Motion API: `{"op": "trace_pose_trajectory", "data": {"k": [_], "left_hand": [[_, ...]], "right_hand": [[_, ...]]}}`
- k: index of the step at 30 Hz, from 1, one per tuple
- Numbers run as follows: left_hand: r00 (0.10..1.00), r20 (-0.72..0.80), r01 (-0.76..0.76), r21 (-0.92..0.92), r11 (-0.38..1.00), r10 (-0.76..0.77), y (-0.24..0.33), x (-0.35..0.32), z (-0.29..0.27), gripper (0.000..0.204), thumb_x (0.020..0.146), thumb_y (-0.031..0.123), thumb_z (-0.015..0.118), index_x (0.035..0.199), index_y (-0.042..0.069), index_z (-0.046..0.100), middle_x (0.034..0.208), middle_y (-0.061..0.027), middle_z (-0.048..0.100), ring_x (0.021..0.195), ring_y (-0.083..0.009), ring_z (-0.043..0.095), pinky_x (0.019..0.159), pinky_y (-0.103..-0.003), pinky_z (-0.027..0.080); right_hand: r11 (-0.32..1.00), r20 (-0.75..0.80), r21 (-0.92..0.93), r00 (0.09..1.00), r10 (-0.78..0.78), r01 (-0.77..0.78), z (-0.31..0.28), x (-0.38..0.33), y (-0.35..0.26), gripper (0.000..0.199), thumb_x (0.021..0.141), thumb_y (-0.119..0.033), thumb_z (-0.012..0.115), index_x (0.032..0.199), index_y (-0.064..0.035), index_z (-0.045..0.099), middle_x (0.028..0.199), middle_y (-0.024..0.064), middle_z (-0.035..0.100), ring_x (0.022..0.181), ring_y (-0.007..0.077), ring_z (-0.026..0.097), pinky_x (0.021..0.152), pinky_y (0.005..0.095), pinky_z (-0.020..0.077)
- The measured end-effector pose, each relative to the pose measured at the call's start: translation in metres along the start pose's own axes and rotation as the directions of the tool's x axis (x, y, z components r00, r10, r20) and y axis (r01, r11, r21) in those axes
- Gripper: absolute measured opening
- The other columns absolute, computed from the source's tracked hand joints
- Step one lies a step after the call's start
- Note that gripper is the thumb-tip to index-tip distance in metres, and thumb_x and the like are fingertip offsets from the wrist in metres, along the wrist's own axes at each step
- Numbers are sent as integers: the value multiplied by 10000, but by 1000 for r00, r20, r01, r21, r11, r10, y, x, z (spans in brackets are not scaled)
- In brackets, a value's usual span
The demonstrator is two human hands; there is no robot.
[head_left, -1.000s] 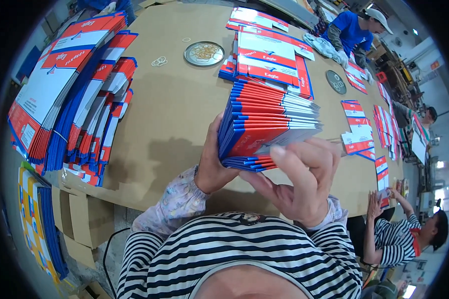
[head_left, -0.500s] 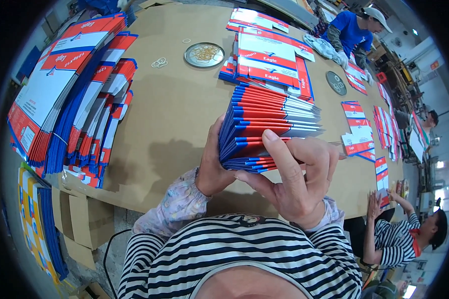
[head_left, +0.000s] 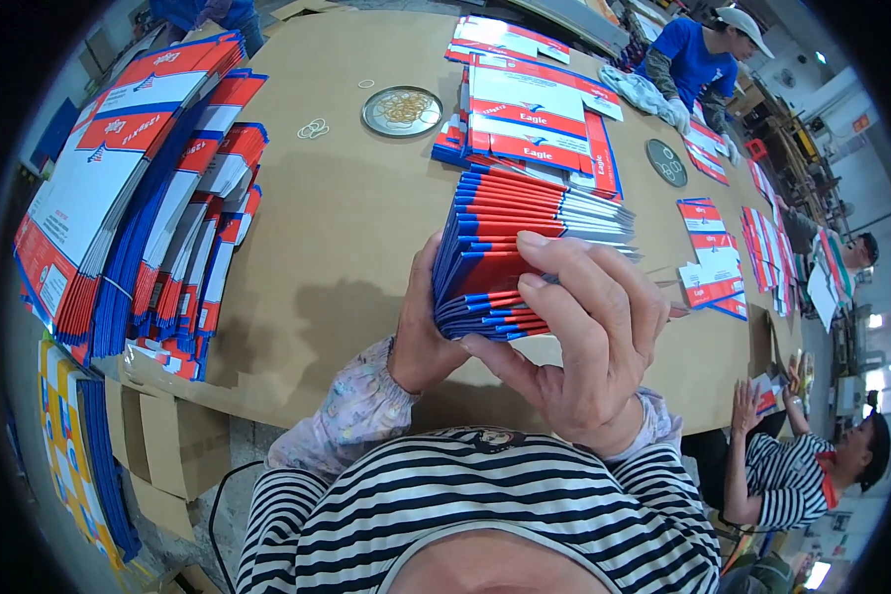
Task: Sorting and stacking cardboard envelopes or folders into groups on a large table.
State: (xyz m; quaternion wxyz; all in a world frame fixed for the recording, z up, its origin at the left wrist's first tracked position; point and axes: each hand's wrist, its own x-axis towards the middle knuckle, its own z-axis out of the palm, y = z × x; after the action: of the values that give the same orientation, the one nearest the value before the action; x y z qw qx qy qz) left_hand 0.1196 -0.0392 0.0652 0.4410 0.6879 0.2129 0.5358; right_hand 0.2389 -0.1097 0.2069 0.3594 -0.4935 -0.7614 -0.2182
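Since a second ago, right hand shifted: fingers now curled further over the top front edge of the thick stack of flat red, white and blue cartons, thumb pressed under its lower corner. Left hand unchanged, clasped against the stack's near left end, palm cupping the edges, fingers hidden behind. Stack held up above the brown cardboard-covered worktop, close to the chest, tilted with its far end fanning out toward the right. Both hands closed firmly around it, neither spread flat.

On the worktop beyond: another pile of the same cartons, a round metal dish of rubber bands, a few loose bands beside it. Along the left edge, long leaning rows of bundled cartons. At the far right, other people working with similar cartons.
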Motion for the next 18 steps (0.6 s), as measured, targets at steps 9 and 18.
{"op": "trace_pose_trajectory", "data": {"k": [9,18], "left_hand": [[995,77,60,-41,997,-57,-43,-15,2,1069,639,176,855,1446,62,163,1361,-193,368,1234,-317,443,1023,-427,389],[997,33,72,41,997,-73,-24,-3,0,1031,657,176,844,1435,45,181,1339,-196,382,1208,-312,466,1002,-416,409]], "right_hand": [[999,-33,-28,999,-21,20,2,-1,2,563,651,-294,836,1093,-85,556,1089,68,633,975,231,563,875,352,425],[990,98,-140,995,21,-7,-4,19,2,636,648,-347,786,1192,-68,610,923,54,557,829,207,503,730,352,389]]}}
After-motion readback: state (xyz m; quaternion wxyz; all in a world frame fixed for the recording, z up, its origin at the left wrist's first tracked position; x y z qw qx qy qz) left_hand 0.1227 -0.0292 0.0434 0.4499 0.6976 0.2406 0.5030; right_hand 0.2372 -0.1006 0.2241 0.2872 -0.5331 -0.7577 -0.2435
